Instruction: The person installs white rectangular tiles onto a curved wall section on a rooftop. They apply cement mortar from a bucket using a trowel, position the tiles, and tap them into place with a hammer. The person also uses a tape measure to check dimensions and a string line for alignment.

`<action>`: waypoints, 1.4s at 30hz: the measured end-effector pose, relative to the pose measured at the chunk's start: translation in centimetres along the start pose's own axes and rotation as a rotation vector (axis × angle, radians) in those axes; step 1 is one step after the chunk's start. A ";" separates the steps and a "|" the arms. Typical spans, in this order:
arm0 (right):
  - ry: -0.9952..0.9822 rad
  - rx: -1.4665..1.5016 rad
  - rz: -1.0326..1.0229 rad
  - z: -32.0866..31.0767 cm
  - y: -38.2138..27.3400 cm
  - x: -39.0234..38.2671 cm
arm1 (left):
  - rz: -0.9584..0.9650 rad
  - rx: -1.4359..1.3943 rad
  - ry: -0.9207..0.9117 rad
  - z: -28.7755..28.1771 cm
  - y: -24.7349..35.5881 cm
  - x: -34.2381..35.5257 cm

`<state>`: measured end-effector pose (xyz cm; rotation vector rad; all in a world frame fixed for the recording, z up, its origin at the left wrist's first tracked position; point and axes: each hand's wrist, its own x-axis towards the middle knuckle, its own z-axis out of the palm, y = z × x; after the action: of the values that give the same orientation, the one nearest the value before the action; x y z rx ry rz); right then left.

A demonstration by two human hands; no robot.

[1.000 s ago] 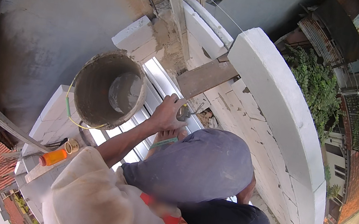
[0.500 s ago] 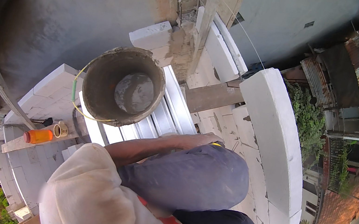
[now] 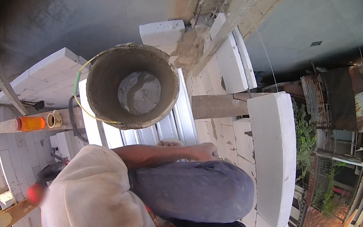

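Note:
My left forearm, out of a white sleeve, lies across in front of my bent knee in grey trousers (image 3: 193, 186). My left hand (image 3: 205, 152) is closed at the far side of the knee; a small yellow bit shows beside it, and what the fingers hold is hidden. My right hand is out of sight. Beyond the forearm stands a mortar-caked bucket (image 3: 101, 81) with a yellow wire handle and green grip, wet grey residue in its bottom. It rests on ribbed silvery metal planks (image 3: 184, 123), where toes (image 3: 170, 143) show beside my forearm.
A white block wall (image 3: 269, 156) curves along the right, with rooftops beyond and below. A wooden board (image 3: 218, 106) spans behind. At left, an orange-filled jar (image 3: 30, 124) and a mug (image 3: 54, 119) sit on a plank. A string (image 3: 267, 53) runs down to the wall.
The view has shifted, so the bucket and walls sit differently in it. My left hand looks slightly lifted off the knee, and the toes and a red-and-black object at left have come into view.

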<state>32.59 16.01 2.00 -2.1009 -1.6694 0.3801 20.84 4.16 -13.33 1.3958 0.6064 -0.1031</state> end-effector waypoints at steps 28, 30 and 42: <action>0.121 -0.372 0.431 -5.0 15.4 -28.4 | 0.221 -0.429 0.667 -14.6 12.7 14.1; 0.161 -0.444 0.394 -4.6 14.3 -24.9 | 0.209 -0.393 0.687 -15.2 11.9 15.0; 0.176 -0.592 0.467 -4.1 13.3 -24.7 | 0.135 -0.620 0.911 -19.8 12.2 19.0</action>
<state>39.96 -11.01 -2.14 -2.8643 -1.2749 -0.1987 35.21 30.50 -12.17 0.8119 1.1640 0.8092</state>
